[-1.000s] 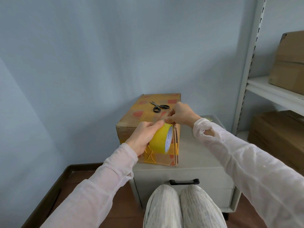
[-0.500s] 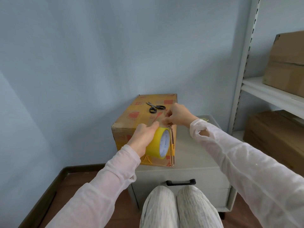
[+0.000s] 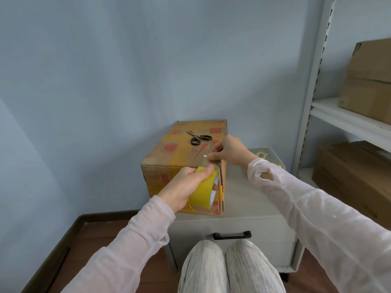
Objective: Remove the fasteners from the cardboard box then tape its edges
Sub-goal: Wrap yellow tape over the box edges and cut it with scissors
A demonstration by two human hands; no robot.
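Cardboard box (image 3: 169,154) — left hand (image 3: 183,187) round tape roll (image 3: 201,194), right hand (image 3: 230,150) seemingly pinching its end

Cardboard box (image 3: 182,157) was matt brown paperboard, scuffed, with its corrugated edge showing at the near right corner. Tape roll (image 3: 200,194) was smooth yellow, faintly glossy (the pulled strip (image 3: 206,158) looked clear and glinted). Scissors (image 3: 198,137) had metal blades and black plastic handles. Cabinet (image 3: 243,197) was smooth matt grey. Sleeves (image 3: 317,208) were thin sheer cloth. Floor (image 3: 95,231) was reddish wood.
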